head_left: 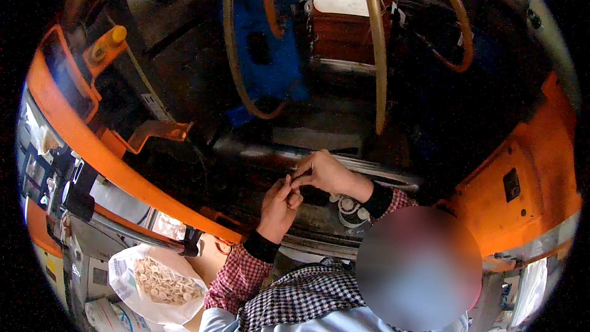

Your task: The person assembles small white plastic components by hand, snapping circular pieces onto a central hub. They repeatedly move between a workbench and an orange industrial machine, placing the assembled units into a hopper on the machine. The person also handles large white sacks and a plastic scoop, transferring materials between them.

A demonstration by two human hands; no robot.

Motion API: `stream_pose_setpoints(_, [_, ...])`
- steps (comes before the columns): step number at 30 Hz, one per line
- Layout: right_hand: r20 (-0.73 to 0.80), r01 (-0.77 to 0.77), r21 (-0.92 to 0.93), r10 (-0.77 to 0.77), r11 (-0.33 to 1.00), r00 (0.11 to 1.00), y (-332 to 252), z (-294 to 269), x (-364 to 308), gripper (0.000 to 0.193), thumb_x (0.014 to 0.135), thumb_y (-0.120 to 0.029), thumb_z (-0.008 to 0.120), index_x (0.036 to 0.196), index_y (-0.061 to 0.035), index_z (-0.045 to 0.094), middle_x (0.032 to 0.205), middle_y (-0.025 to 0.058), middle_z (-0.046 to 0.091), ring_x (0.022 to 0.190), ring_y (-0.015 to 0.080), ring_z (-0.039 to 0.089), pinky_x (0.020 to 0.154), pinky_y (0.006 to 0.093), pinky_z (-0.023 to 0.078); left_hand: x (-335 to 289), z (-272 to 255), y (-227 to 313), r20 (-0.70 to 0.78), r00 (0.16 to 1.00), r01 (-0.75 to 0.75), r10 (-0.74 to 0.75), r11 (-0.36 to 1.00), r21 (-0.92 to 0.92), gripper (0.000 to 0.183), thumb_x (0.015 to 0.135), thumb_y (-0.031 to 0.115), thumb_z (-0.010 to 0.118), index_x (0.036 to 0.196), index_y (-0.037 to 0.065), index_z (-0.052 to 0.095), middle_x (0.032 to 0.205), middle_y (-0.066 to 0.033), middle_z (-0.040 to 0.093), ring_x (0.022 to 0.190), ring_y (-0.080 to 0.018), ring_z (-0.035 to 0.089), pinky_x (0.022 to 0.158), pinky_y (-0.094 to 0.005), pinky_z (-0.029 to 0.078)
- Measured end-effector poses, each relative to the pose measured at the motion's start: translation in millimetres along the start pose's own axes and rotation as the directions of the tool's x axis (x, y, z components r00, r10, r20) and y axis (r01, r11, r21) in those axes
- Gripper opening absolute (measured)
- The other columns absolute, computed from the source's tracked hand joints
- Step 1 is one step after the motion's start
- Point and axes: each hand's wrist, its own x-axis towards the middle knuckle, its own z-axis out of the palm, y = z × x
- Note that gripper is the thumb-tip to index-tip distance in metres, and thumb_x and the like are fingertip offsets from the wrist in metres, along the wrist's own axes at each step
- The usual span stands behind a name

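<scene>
My left hand is raised in the middle of the view, its thumb and fingers closed in a pinch. From the right, my right hand meets it, fingertips pressed together and almost touching the left fingertips. Whatever is between the fingers is too small and dark to make out. Both hands are over the dark ledge of an orange machine. Just below my right wrist, a small round whitish cup stands on the ledge with pale pieces at its rim. My forearms wear red checked sleeves with black cuffs.
An open white bag full of small beige pieces is at the lower left. An orange frame bar slants along the left, and an orange panel bounds the right. Yellowish hoses hang before a blue part. A metal bar runs behind my hands.
</scene>
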Motion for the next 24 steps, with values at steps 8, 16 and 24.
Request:
stream_pose_setpoints(8, [-0.050, 0.142, -0.114, -0.148, 0.983, 0.988, 2.8, -0.5, -6.6, 0.014, 0.072, -0.011, 0.072, 0.081, -0.0007, 0.068, 0.074, 0.0139, 0.064, 0.071, 0.0302, 0.062, 0.061, 0.0340, 0.049, 6.6, -6.1, -2.6, 0.069, 0.993, 0.101, -0.096, 0.992, -0.071, 0.018, 0.092, 0.023, 0.053, 0.086, 0.007, 0.052, 0.065, -0.0013, 0.045, 0.051, -0.0087, 0.036, 0.051, -0.0227, 0.029])
stream_pose_setpoints(16, [0.108, 0.174, 0.021, -0.175, 0.985, 0.979, 14.6, -10.2, 4.0, 0.015, 0.073, -0.010, 0.069, 0.083, 0.0003, 0.067, 0.077, 0.0130, 0.065, 0.072, 0.0290, 0.063, 0.064, 0.0335, 0.050, 6.4, -8.0, 3.2, 0.075, 0.993, 0.096, -0.096, 0.995, 0.001, 0.017, 0.090, 0.021, 0.057, 0.090, 0.003, 0.055, 0.069, -0.0035, 0.051, 0.053, -0.0090, 0.039, 0.052, -0.0225, 0.031])
stream_pose_setpoints(24, [-0.618, -0.012, -0.082, -0.041, 0.997, 0.785, 58.2, -36.6, 65.6, 0.012, 0.080, -0.009, 0.061, 0.088, 0.0005, 0.065, 0.087, 0.0178, 0.063, 0.082, 0.0329, 0.061, 0.074, 0.0383, 0.049, 2.2, -6.4, 9.1, -0.022, 0.999, 0.043, -0.042, 0.997, 0.057, 0.018, 0.089, 0.017, 0.059, 0.093, 0.000, 0.056, 0.079, -0.0063, 0.055, 0.062, -0.0102, 0.045, 0.054, -0.0229, 0.036])
